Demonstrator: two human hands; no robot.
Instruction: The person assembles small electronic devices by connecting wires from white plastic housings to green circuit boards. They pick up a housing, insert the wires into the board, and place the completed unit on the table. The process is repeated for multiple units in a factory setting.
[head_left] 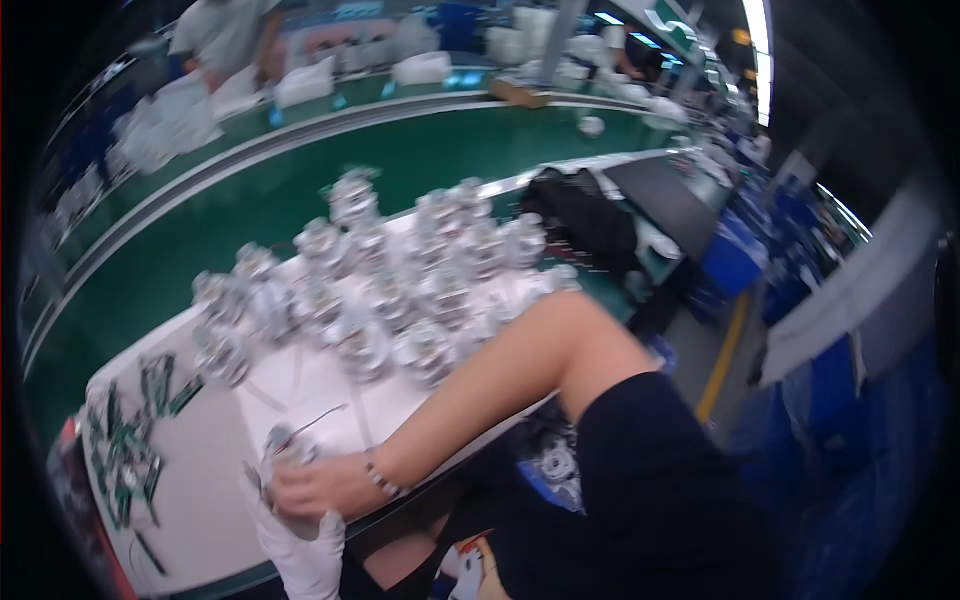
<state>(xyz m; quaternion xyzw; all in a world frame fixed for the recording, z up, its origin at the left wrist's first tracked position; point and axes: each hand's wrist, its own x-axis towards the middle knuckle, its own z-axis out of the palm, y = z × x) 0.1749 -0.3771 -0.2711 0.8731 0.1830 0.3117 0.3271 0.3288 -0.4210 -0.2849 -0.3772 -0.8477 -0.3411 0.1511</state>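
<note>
"Head view: hands?"
"Right hand (pixel 325 487): fingers bent around wired unit (pixel 281 442), near side of white assemblies (pixel 445 290). Gloved left hand (pixel 305 562) beneath; grip blurred, can't tell."
"Risk?"
"Right forearm (pixel 480 385), beside assemblies, could topple one if swung."

The bench (pixel 205 500) was pale beige-grey at its left, white across its middle. On it were white and silvery-grey parts (pixel 363 350) and green circuit boards (pixel 125 475). Beyond the bench was a green belt (pixel 420 145), at its far right a black bundle (pixel 585 215), and to its right blue bins (pixel 735 252) and a yellow floor line (pixel 722 362). By its near edge, the left grip (pixel 303 548) was white-gloved, the bracelet (pixel 379 480) pale-and-dark beaded, the sleeve (pixel 655 470) dark navy.
</note>
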